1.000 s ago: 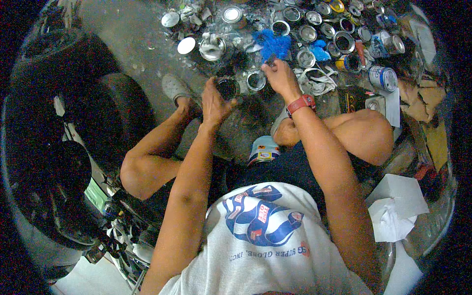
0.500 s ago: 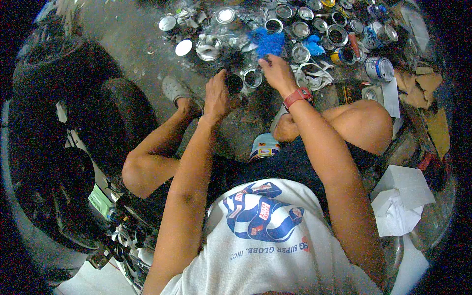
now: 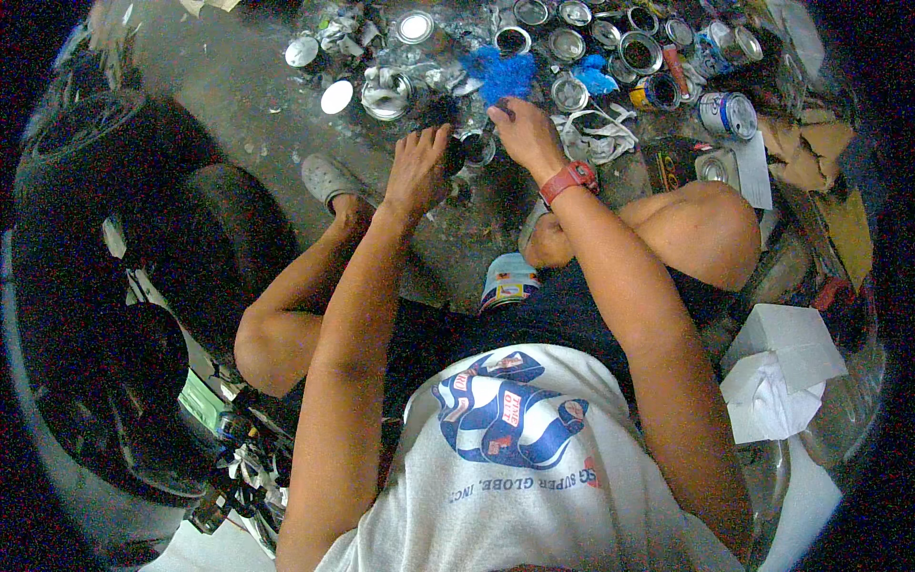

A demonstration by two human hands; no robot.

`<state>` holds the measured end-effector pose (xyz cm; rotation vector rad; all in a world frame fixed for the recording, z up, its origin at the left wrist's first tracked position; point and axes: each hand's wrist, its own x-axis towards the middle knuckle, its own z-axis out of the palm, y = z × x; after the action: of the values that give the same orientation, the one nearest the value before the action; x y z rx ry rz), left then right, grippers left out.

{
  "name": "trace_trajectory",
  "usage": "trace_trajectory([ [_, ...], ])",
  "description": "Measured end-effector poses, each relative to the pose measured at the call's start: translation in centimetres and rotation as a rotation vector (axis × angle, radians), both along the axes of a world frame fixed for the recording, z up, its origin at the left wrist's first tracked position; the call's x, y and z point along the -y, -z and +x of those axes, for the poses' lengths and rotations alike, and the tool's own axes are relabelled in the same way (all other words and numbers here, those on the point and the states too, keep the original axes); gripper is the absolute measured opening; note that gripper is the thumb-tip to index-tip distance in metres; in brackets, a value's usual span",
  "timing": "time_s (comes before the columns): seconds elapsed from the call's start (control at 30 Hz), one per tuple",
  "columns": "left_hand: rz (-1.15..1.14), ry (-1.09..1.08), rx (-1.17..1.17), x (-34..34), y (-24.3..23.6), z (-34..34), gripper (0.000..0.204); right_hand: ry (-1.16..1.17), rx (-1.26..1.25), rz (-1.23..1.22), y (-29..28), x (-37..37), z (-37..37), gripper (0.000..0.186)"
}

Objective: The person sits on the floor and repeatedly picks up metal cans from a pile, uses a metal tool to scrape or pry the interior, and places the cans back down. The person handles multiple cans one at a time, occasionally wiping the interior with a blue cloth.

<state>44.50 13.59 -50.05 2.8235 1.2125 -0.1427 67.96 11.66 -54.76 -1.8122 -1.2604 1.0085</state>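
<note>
My left hand [image 3: 416, 172] is closed around a dark, rounded object [image 3: 457, 156] that looks like a small black container. Its fingers hide most of it. Just to the right, a small open can [image 3: 477, 148] stands on the floor between my hands. My right hand [image 3: 526, 135], with a red watch [image 3: 572, 183] on its wrist, has its thumb and fingers pinched together beside that can. Whatever it pinches is too small or dark to make out. Beyond its fingertips lies a crumpled bright blue cloth or mesh [image 3: 500, 74].
Several open cans, such as a tin with a yellow label [image 3: 656, 92], crowd the far right. A rag-topped can [image 3: 386, 92] and a white lid [image 3: 336, 96] sit far left. White strips [image 3: 602, 133] lie by my right hand. A dark tire [image 3: 229, 214] stands left; a blue-white can [image 3: 507, 281] is between my legs.
The view has shifted slightly, so the floor items sit a little further left. My left hand has turned, with its back and knuckles more in sight. The right hand keeps its pinch.
</note>
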Motion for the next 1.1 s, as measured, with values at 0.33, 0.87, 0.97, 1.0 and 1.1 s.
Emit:
trace_trajectory([
  [0.33, 0.111, 0.089, -0.143, -0.1, 1.1, 0.8, 0.064, -0.009, 0.035, -0.027, -0.7, 0.3, 0.1, 0.054],
  [0.87, -0.221, -0.382, 0.448, -1.6, -1.8, -0.8, 0.086, -0.134, 0.139, 0.121, -4.0, 0.7, -0.2, 0.035],
  [0.97, -0.194, -0.517, 0.490, -2.0, -0.9, -1.1, 0.092, -0.315, 0.164, 0.116, -4.1, 1.1, -0.5, 0.028],
  [1.0, -0.197, -0.515, 0.528, -2.6, -0.3, -1.3, 0.093, -0.394, 0.190, 0.087, -4.5, 1.1, -0.6, 0.026],
  [1.1, -0.147, -0.508, 0.552, -4.1, 1.7, -0.9, 0.095, -0.577, 0.137, 0.145, -3.4, 1.8, -1.8, 0.025],
])
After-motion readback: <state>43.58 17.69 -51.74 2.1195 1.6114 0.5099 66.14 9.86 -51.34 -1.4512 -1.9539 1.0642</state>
